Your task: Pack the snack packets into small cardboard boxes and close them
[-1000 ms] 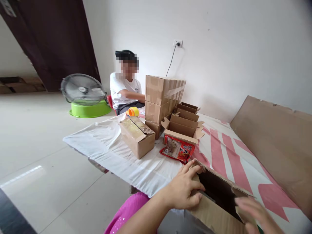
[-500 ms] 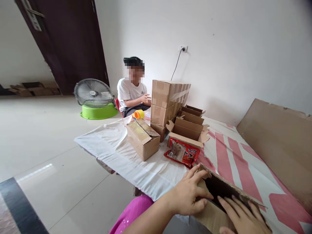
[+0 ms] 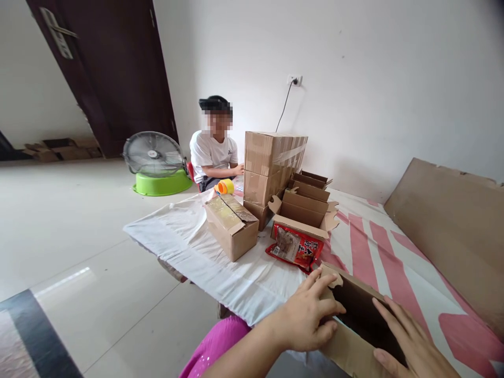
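Brown cardboard lies under both sets of fingers. The left hand (image 3: 309, 317) bends its fingers over the left end of an open corrugated carton (image 3: 346, 349), thumb apart at the near side; whether it pinches the board, I cannot tell. The right hand (image 3: 413, 338) is spread, long fingers reaching across the opening toward the far wall, thumb by the near rim, not closed on anything. The carton stands at five o'clock in the view, its dark interior mostly hidden.

Clock directions now run from that carton. At eleven, a red printed food pouch (image 3: 295, 248) lies just beside its far-left corner, in front of a row of open cartons (image 3: 303, 212) and, beyond, a taped carton stack (image 3: 268, 157). At ten are a closed taped carton (image 3: 232, 231), an orange-yellow ring (image 3: 225, 186) and a seated co-worker (image 3: 214, 152); at two, a large cardboard sheet (image 3: 444, 231).

As I judge it, uneven pressure from the two hands could crease or tear an end flap. The carton also seems near the table's edge, so a hard pull could tip it, while a push toward eleven could shove the pouch along the wrinkled tablecloth (image 3: 177, 231).
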The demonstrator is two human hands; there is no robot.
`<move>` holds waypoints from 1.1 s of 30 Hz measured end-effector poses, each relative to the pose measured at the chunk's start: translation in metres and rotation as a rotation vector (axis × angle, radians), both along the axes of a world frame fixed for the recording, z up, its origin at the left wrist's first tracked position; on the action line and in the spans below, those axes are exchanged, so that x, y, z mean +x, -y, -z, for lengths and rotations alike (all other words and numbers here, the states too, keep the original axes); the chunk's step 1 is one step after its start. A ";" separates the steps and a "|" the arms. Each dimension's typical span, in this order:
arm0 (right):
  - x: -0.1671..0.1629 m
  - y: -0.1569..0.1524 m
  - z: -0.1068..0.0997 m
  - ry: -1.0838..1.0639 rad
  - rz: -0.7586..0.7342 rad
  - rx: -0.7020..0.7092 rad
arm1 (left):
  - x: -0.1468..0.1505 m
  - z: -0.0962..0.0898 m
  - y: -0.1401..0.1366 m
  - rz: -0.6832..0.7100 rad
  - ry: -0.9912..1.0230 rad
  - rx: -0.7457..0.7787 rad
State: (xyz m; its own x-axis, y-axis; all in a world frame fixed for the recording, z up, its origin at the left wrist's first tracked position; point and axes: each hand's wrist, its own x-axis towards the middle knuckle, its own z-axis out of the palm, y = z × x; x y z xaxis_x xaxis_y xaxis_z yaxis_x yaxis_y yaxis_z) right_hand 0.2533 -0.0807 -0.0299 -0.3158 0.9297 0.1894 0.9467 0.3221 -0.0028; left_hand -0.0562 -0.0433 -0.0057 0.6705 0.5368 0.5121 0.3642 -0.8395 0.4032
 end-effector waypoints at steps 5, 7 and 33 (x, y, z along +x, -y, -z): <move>0.000 -0.001 0.001 -0.001 -0.009 0.025 | 0.003 0.000 0.006 -0.032 0.000 0.035; 0.000 0.000 0.002 -0.005 -0.013 0.029 | 0.005 0.000 0.008 -0.064 -0.007 0.039; -0.033 0.017 -0.038 -0.125 0.098 -0.124 | 0.001 -0.009 0.013 -0.507 0.115 0.093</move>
